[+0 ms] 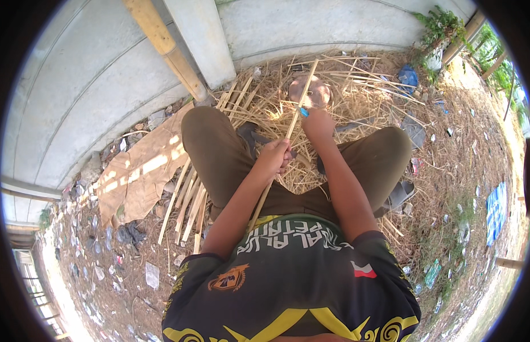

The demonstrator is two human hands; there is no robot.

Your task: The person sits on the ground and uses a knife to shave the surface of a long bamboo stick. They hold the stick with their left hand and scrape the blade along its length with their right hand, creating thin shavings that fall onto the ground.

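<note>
Concrete wall (pixel 94 74): grey and curved by the lens, it stands well beyond the bamboo strip, filling the top of the view.
Bamboo pole (pixel 165 48): thick and yellow, it leans on the wall, up and left of the strip.
Cardboard sheet (pixel 136 171): brown and flat on the ground, well left of the strip.
Shavings heap (pixel 356 94): dry straw-coloured curls spread under and past the strip's far end.
Split slats (pixel 188 208): a loose bundle lying just left of the strip, beside the person's left thigh.
Bamboo strip (pixel 290 128): long and thin, running from the lap up between the knees and out over the heap.
Left hand (pixel 274 157): fingers wrapped tight round the strip's middle, steadying it.
Right hand (pixel 317 122): closed on the blue-handled knife, set against the strip just above the left hand.
Blue-handled knife (pixel 303 112): only the handle tip shows at the strip; the blade I cannot make out.
Doing it well, as I judge it: keep the left hand's grip behind the edge, hold a shallow angle along the grain, and stroke away from the body over the heap.
</note>
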